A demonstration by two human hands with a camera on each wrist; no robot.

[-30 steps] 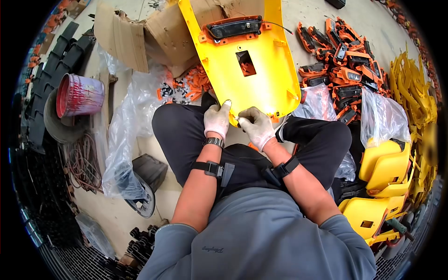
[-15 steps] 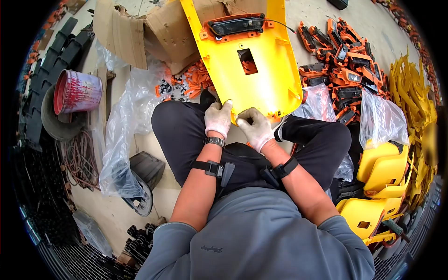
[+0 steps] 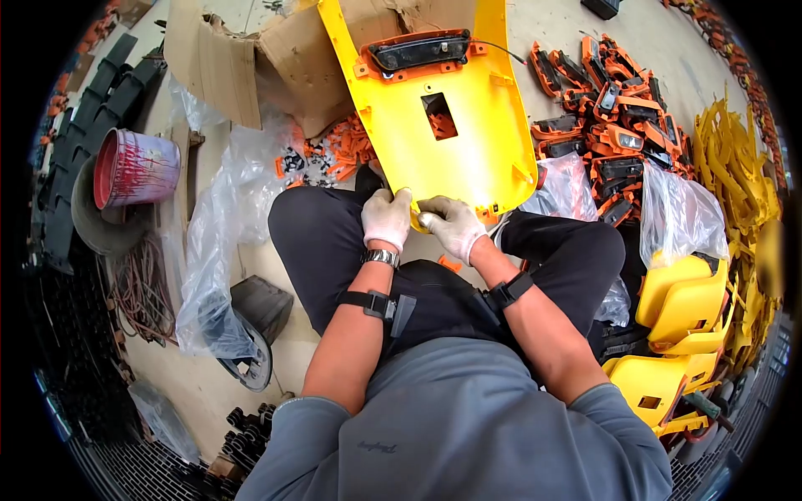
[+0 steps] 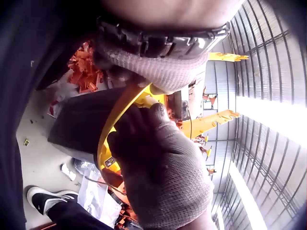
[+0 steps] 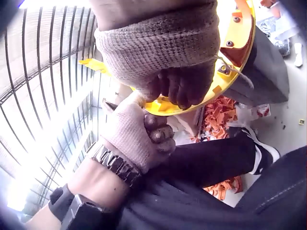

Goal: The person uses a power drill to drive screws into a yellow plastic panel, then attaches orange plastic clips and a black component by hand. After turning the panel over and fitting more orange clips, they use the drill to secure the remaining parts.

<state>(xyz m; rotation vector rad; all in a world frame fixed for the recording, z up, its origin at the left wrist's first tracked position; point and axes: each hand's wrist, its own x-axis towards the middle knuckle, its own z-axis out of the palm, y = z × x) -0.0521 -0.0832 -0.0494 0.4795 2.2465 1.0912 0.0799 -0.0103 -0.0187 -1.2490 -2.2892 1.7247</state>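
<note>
A large yellow plastic panel [image 3: 480, 159] with a rectangular hole slants up from between the person's knees, its rounded end nearest the body. An orange-framed black lamp [image 3: 418, 55] with a thin cable sits across its far part. My gloved left hand [image 3: 387, 219] grips the near left edge of the panel, thumb on the inner face. Close beside it, my gloved right hand [image 3: 452, 227] holds the same rim. In the right wrist view its fingers [image 5: 182, 91] curl over the rim, right by the left thumb. The gloves hide whatever lies under the right fingertips.
Orange-and-black lamp units [image 3: 614, 125] are heaped at the right, with yellow panels [image 3: 681, 309] stacked nearer. Cardboard [image 3: 305, 67] and small orange parts [image 3: 347, 146] lie beyond the left knee. A red-stained bucket [image 3: 142, 167] and clear plastic sheeting [image 3: 213, 267] are at the left.
My right hand has shifted slightly left along the rim, closer to the left hand, and its fingers now reach further over the edge. The left hand keeps its hold.
</note>
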